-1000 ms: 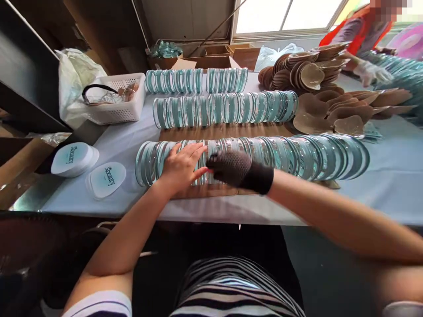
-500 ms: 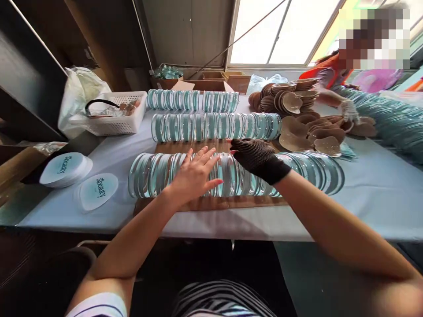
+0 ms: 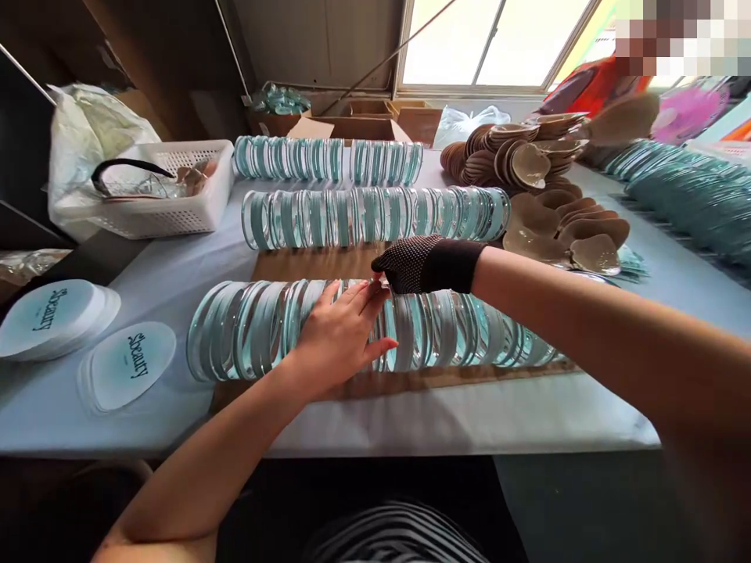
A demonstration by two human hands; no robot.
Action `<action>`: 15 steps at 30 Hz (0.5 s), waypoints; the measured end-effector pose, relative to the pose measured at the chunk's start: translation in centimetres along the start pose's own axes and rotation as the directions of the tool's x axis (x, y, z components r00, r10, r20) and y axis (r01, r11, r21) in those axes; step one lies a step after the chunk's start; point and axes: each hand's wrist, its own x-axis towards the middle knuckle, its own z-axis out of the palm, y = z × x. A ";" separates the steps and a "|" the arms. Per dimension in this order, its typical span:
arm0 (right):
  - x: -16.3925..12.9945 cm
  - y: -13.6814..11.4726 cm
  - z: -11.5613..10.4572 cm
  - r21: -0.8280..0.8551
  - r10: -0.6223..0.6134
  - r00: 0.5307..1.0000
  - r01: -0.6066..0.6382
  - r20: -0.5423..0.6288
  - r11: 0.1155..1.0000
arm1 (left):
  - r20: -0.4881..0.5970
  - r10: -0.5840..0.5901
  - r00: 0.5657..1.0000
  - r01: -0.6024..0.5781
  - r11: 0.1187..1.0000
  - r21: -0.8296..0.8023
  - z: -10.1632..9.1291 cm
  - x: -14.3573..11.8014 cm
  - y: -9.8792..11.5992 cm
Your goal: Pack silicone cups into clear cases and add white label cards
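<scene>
A front row of round clear packs with teal cards (image 3: 249,328) stands on edge across brown cardboard (image 3: 328,391). My left hand (image 3: 340,336), bare, rests on top of this row with its fingers stretched out and its thumb apart. At the row's upper edge, close against the left fingertips, is my right hand (image 3: 407,264) in a black mesh glove. Its fingers are curled in and pressed together; what they hold, if anything, is hidden. My right forearm covers part of the row's right end.
Behind lie a second row of packs (image 3: 352,219) and a third (image 3: 287,160). Printed cards (image 3: 129,363) and a white basket (image 3: 176,207) are at left. Brown rounded pads (image 3: 533,227) are piled at right, near a co-worker's orange garment (image 3: 607,86) and teal sheets (image 3: 686,184).
My right hand has moved left along the row's top to my left fingertips. The left hand stays on the packs. The view has shifted, and the co-worker's gloved hand has left the brown pads.
</scene>
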 end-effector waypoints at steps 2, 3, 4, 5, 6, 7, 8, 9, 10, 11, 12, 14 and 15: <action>-0.2 -1.1 -0.3 -0.122 0.040 0.999 -0.038 0.016 0.992 | 0.017 -0.005 1.000 0.005 1.000 -0.007 -0.1 0.1 0.0; -0.3 -1.6 -0.3 -0.158 0.055 0.998 -0.051 0.023 0.986 | 0.021 -0.009 1.000 0.009 1.000 -0.007 -0.2 0.1 0.0; -0.2 -1.9 -0.3 -0.174 0.058 0.998 -0.052 0.030 0.983 | 0.023 -0.011 1.000 0.011 1.000 -0.005 -0.2 0.2 -0.1; 0.0 -2.1 -0.3 -0.175 0.050 0.998 -0.044 0.032 0.984 | 0.024 -0.014 1.000 0.014 1.000 -0.002 -0.2 0.2 -0.1; 0.1 -2.2 -0.2 -0.174 0.045 0.999 -0.039 0.025 0.984 | 0.025 -0.016 1.000 0.016 1.000 -0.001 -0.2 0.2 -0.1; 0.2 -2.2 -0.1 -0.184 0.045 0.999 -0.044 0.000 0.982 | 0.026 -0.020 0.999 0.020 1.000 -0.001 -0.2 0.2 -0.1; 0.3 -2.1 0.0 -0.201 0.041 0.999 -0.046 -0.033 0.978 | 0.026 -0.023 0.999 0.023 1.000 -0.004 -0.2 0.2 -0.2; 0.2 -2.1 0.1 -0.220 0.041 0.997 -0.054 -0.065 0.974 | 0.024 -0.026 0.999 0.026 1.000 -0.007 -0.2 0.2 -0.2; -0.1 -2.0 0.3 -0.223 0.047 0.993 -0.069 -0.105 0.972 | 0.020 -0.028 0.999 0.028 1.000 -0.011 -0.2 0.1 -0.2; -0.6 -2.0 0.6 -0.200 0.054 0.986 -0.086 -0.157 0.976 | 0.017 -0.028 0.999 0.028 0.999 -0.017 -0.2 0.1 -0.3; -1.3 -2.0 1.0 -0.150 0.064 0.972 -0.100 -0.226 0.984 | 0.015 -0.029 0.999 0.029 0.999 -0.024 -0.2 0.1 -0.3; -3.2 -2.7 2.4 -0.011 0.103 0.919 -0.116 -0.380 0.993 | 0.016 -0.036 0.999 0.037 0.999 -0.041 -0.2 0.0 -0.4; -4.2 -3.3 3.6 0.050 0.131 0.884 -0.122 -0.448 0.991 | 0.018 -0.041 0.999 0.042 0.998 -0.048 -0.2 0.0 -0.4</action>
